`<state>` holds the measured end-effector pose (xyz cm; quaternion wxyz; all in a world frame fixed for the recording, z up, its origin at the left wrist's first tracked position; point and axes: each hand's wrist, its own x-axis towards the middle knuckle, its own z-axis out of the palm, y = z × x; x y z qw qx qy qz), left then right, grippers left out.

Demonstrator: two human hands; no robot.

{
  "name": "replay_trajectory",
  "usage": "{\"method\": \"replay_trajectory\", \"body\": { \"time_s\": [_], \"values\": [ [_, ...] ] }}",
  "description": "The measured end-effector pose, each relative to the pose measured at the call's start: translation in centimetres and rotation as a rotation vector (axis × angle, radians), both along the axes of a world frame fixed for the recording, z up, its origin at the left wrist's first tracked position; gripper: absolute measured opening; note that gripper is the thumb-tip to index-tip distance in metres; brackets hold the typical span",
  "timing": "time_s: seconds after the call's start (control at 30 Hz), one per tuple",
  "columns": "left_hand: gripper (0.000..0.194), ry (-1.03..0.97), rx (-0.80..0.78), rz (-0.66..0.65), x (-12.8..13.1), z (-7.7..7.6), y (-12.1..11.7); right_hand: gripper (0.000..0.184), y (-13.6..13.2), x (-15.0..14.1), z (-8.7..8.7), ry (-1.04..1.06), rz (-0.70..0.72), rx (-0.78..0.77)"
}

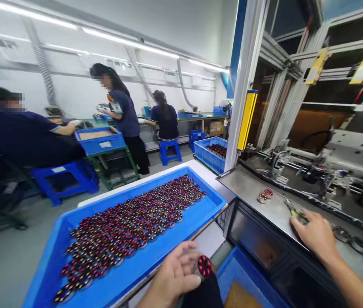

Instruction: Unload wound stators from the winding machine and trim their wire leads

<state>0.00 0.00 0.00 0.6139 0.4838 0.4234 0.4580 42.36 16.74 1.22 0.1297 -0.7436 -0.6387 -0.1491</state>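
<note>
My left hand (177,273) is closed around a small round motor stator (204,266), its face a dark ring with red spots. It is in front of a blue tray (197,239) where many similar stators (136,214) lie in a sloping heap. Over the metal bench at right, my right hand (316,234) has its fingers bent beside pliers (297,214) with yellow-green handles. Something dark red shows under the thumb, but what these fingers grip is hidden. Two loose stators (262,197) rest on the bench farther left.
A machine (325,171) with an aluminium frame stands behind the metal bench (248,182). Dark round parts (359,244) line the bench at right. Below is a blue bin (233,261). Another blue crate (205,149) holds parts. Three people work near the far wall, among blue stools (170,152).
</note>
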Motion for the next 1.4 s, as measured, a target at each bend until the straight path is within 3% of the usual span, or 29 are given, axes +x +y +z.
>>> {"method": "replay_trajectory", "body": {
  "time_s": [0.1, 0.17, 0.33, 0.43, 0.53, 0.67, 0.77, 0.9, 1.0, 1.07, 1.17, 1.23, 1.4],
  "values": [
    [0.059, 0.48, 0.255, 0.116, -2.7, 1.6, 5.5, 0.056, 0.2, 0.1, -0.3, 0.011, 0.013, -0.002],
    [0.053, 0.784, 0.403, 0.164, -4.0, 1.5, 9.2, 0.055, 0.3, 0.0, -0.3, 0.014, 0.025, -0.002],
    [0.033, 1.051, 0.512, 0.136, -5.2, -2.5, 15.5, 0.057, 0.2, -0.4, -0.1, 0.014, 0.049, 0.004],
    [0.025, 1.166, 0.541, 0.129, -5.7, -4.7, 16.7, 0.058, 0.2, -0.3, -0.2, 0.012, 0.046, 0.009],
    [0.027, 1.248, 0.54, 0.166, -6.3, -5.7, 16.7, 0.06, 0.2, -0.1, -0.6, 0.015, 0.044, 0.015],
    [0.027, 1.327, 0.517, 0.225, -6.6, -5.4, 16.2, 0.062, 0.7, 0.3, -1.1, 0.057, 0.07, 0.039],
    [0.03, 1.342, 0.533, 0.269, -5.9, -3.6, 16.3, 0.06, 1.2, 0.5, -1.4, 0.1, 0.092, 0.079],
    [0.048, 1.221, 0.668, 0.269, -1.4, 0.8, 18.8, 0.049, 0.7, -0.2, -1.1, 0.115, 0.106, 0.158],
    [0.036, 1.054, 0.767, 0.153, 4.9, 3.9, 21.9, 0.04, 0.0, -1.0, -0.7, 0.1, 0.13, 0.225],
    [0.03, 0.955, 0.776, 0.057, 9.6, 5.0, 23.7, 0.035, -0.3, -1.2, -0.6, 0.1, 0.134, 0.287],
    [0.033, 0.844, 0.716, -0.076, 15.5, 5.3, 25.6, 0.041, -0.9, -1.1, -0.1, 0.137, 0.112, 0.444],
    [0.035, 0.784, 0.654, -0.172, 17.9, 5.0, 26.3, 0.049, -1.5, -0.9, 0.4, 0.168, 0.11, 0.573],
    [0.035, 0.683, 0.518, -0.294, 19.6, 5.1, 25.6, 0.051, -2.9, -1.2, 2.0, 0.235, 0.207, 0.784]
  ]
}}
